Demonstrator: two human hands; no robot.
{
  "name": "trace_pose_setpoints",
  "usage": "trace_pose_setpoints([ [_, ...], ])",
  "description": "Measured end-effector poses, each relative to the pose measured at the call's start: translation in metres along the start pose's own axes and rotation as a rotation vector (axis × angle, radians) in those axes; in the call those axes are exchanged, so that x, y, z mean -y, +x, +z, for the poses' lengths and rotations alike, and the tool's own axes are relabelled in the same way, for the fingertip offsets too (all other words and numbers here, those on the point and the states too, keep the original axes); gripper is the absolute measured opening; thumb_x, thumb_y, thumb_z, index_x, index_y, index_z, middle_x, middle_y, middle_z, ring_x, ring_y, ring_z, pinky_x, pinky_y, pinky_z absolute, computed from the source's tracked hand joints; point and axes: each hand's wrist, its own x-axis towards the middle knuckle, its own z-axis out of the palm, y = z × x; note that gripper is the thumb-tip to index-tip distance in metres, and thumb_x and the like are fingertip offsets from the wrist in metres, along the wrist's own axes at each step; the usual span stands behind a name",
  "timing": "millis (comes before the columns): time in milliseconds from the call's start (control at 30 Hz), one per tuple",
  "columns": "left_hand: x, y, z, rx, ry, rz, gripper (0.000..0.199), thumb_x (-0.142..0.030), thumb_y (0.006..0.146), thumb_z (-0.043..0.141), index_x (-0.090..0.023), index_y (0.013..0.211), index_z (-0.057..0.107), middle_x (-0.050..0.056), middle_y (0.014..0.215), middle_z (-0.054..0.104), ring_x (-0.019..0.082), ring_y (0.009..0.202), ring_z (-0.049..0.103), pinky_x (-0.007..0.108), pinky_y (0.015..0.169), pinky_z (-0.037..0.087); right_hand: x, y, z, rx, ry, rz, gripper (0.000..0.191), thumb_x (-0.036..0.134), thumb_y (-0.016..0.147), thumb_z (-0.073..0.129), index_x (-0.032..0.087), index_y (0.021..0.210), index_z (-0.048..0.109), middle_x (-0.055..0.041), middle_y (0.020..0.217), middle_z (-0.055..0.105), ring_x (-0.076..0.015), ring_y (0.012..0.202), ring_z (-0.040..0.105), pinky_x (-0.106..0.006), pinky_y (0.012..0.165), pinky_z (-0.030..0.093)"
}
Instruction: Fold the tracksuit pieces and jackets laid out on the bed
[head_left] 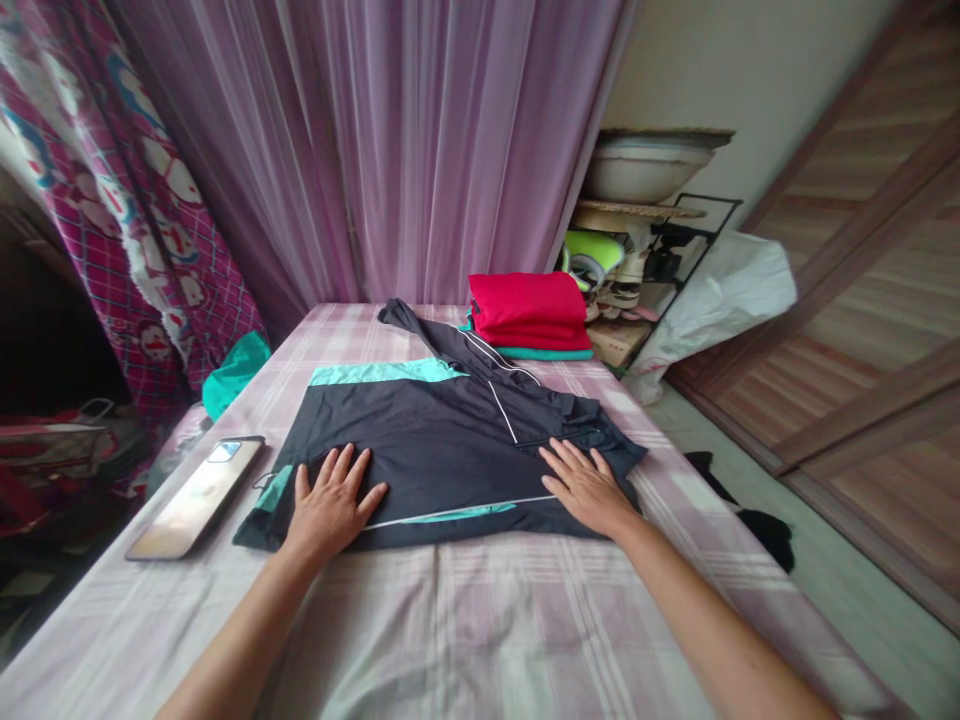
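A black jacket (435, 435) with turquoise panels and thin white piping lies partly folded on the table. One sleeve (420, 325) stretches away toward the far edge. My left hand (330, 500) rests flat on the jacket's left part, fingers spread, close to a turquoise patch with a dark cord loop. On the right part, my right hand (589, 485) also lies flat with its fingers extended. Neither hand grips the cloth. Behind the jacket, folded red clothes (529, 310) sit stacked on a turquoise folded piece (547, 353).
A smartphone (195, 500) lies at the left on the checked tablecloth (465, 630). Purple curtains (450, 150) hang behind the table. To the right stand a rack with a basin (645, 170), a white plastic bag (727, 300) and a wooden wardrobe (862, 300).
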Motion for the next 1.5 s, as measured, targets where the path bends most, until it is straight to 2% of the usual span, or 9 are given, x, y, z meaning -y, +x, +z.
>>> trace_pose_setpoints([
  [100,-0.002,-0.001,-0.002,0.000,0.008,-0.006,0.064,-0.054,0.095,0.035,-0.026,0.153,0.034,0.007,0.161,0.029,0.031,0.149,0.024,0.064,0.118,0.014,0.008,0.006,-0.010,0.003,0.057,0.024,0.057,0.051,0.099,0.029,0.029,0.150,0.042,-0.0060,0.160,0.034,-0.0255,0.147,0.029,-0.058,0.117,0.019],
  [267,-0.003,-0.002,-0.005,-0.002,0.022,-0.004,0.064,-0.054,0.096,0.036,-0.025,0.153,0.034,0.008,0.161,0.029,0.031,0.149,0.025,0.064,0.118,0.014,0.041,0.017,-0.011,-0.282,0.108,-0.023,0.056,0.047,0.100,0.028,0.031,0.153,0.036,-0.0069,0.160,0.033,-0.0267,0.147,0.028,-0.057,0.117,0.019],
  [433,-0.003,-0.002,-0.004,0.001,0.002,0.000,0.065,-0.054,0.095,0.037,-0.025,0.152,0.036,0.008,0.161,0.030,0.032,0.149,0.026,0.064,0.117,0.013,0.062,0.021,0.003,-0.080,0.098,-0.098,0.056,0.049,0.100,0.032,0.031,0.152,0.037,-0.0070,0.161,0.031,-0.0261,0.148,0.027,-0.057,0.117,0.020],
  [600,-0.001,0.000,-0.007,0.048,-0.004,-0.009,0.065,-0.054,0.094,0.040,-0.025,0.152,0.037,0.009,0.161,0.029,0.032,0.149,0.025,0.064,0.117,0.014,0.061,0.017,0.002,-0.066,0.117,-0.085,0.054,0.046,0.099,0.037,0.030,0.151,0.040,-0.0069,0.161,0.031,-0.0260,0.148,0.026,-0.058,0.117,0.019],
  [733,0.008,0.012,-0.029,0.114,-0.050,0.058,0.057,-0.052,0.091,0.045,-0.027,0.143,0.051,0.010,0.154,0.044,0.032,0.141,0.041,0.058,0.112,0.032,0.057,0.025,-0.013,-0.060,0.182,-0.100,0.047,0.042,0.095,0.047,0.028,0.139,0.057,-0.0087,0.153,0.045,-0.0281,0.142,0.038,-0.057,0.114,0.027],
  [933,0.034,0.073,-0.070,0.127,-0.083,0.024,0.043,-0.045,0.095,0.035,-0.027,0.110,0.071,0.008,0.107,0.076,0.027,0.099,0.070,0.035,0.081,0.051,0.036,0.103,-0.059,-0.305,0.295,-0.077,0.031,0.031,0.092,0.050,0.026,0.112,0.073,-0.0045,0.125,0.070,-0.0204,0.116,0.063,-0.033,0.101,0.046],
  [1167,0.071,0.189,-0.066,-0.021,0.099,0.033,0.049,-0.033,0.093,0.037,-0.020,0.134,0.059,0.010,0.139,0.061,0.027,0.123,0.059,0.037,0.100,0.045,0.020,0.218,-0.082,-0.239,0.279,0.204,0.045,0.043,0.090,0.054,0.023,0.130,0.063,-0.0076,0.124,0.070,-0.0241,0.112,0.065,-0.030,0.088,0.049],
  [1333,0.086,0.239,-0.048,0.083,0.100,0.025,0.058,-0.048,0.093,0.035,-0.021,0.141,0.053,0.011,0.138,0.062,0.028,0.124,0.059,0.037,0.101,0.043,0.017,0.252,-0.075,-0.166,0.215,0.158,0.026,0.042,0.084,0.060,0.026,0.098,0.075,-0.0041,0.100,0.076,-0.0221,0.094,0.068,-0.026,0.072,0.046],
  [1500,0.091,0.249,-0.047,0.118,0.155,0.102,0.050,-0.049,0.085,0.047,-0.022,0.122,0.068,0.015,0.120,0.070,0.033,0.112,0.064,0.043,0.094,0.045,-0.004,0.262,-0.083,-0.344,0.398,0.130,0.022,0.034,0.086,0.052,0.021,0.088,0.070,-0.0052,0.085,0.074,-0.0183,0.078,0.064,-0.026,0.066,0.042],
])
